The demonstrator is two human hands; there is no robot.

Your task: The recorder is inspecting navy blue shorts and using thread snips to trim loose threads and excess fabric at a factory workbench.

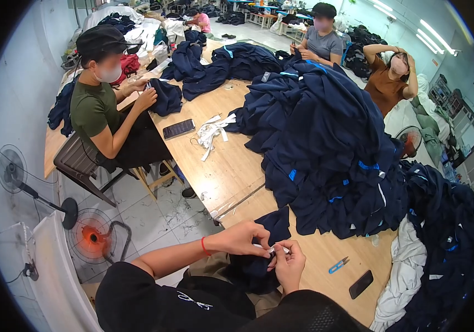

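Head view, hands (241, 239) close together, pinching a white piece (279, 250), navy cloth (252, 271) below, blue snips (338, 265) nearby

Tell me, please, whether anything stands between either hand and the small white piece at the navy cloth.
Nothing visible does: the left hand and right hand both pinch the small white piece over the navy cloth. Blue snips lie off to the right on the table.
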